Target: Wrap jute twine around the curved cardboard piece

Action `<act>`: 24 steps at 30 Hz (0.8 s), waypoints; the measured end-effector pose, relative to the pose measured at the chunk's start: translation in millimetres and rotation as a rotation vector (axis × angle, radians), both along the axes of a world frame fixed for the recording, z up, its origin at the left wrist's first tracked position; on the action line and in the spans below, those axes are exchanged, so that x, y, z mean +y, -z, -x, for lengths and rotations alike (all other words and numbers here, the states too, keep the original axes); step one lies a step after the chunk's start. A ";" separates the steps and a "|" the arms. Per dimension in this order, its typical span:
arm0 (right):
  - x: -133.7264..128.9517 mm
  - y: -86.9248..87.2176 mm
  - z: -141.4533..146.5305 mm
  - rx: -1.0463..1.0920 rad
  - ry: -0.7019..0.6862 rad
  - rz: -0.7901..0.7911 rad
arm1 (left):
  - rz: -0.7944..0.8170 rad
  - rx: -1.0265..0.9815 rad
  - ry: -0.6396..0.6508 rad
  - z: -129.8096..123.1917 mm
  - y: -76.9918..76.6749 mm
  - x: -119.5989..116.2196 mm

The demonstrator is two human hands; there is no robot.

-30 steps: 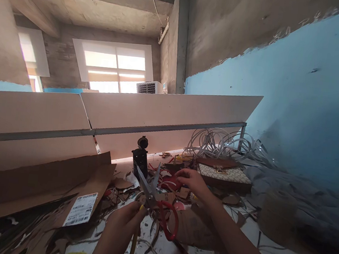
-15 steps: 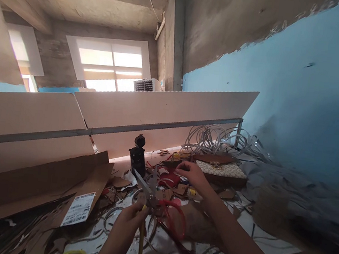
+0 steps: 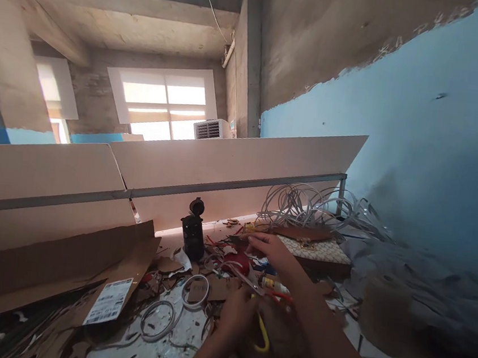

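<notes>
The left hand (image 3: 237,311) grips scissors (image 3: 258,289), while at its one o'clock the right hand (image 3: 272,248) curls, whether holding anything I cannot tell.

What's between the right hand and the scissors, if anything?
Nothing visible. The scissors, in the left hand, show below the right hand. The red object and small bottle appear to lie behind, though depth is hard to judge.

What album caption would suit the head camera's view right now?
Left hand holding scissors, right hand near a patterned handbag, amid scattered cardboard scraps.
</notes>
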State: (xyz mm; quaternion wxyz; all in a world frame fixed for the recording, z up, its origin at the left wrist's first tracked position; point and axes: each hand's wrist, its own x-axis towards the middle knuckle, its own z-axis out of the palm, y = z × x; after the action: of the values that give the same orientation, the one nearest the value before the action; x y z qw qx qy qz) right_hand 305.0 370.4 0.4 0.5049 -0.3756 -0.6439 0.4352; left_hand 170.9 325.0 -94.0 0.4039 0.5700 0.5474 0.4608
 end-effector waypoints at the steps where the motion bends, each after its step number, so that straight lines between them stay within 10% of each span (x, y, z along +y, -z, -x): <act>1: -0.7 0.8 1.3 0.004 -0.033 0.022 | -0.026 0.010 -0.012 3.5 -2.6 0.0; 11: -3.4 13.8 20.4 0.038 -0.251 0.131 | -0.190 -0.320 -0.116 43.9 -71.5 6.7; 24: -9.6 13.4 29.3 0.038 -0.336 0.158 | -0.121 -0.520 -0.113 45.7 -85.3 -8.1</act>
State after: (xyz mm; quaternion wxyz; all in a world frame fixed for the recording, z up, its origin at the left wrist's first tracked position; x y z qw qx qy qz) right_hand 275.7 360.8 -13.0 0.4062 -0.2931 -0.6519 0.5694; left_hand 125.2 316.8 -8.7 0.4700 0.4242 0.4276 0.6453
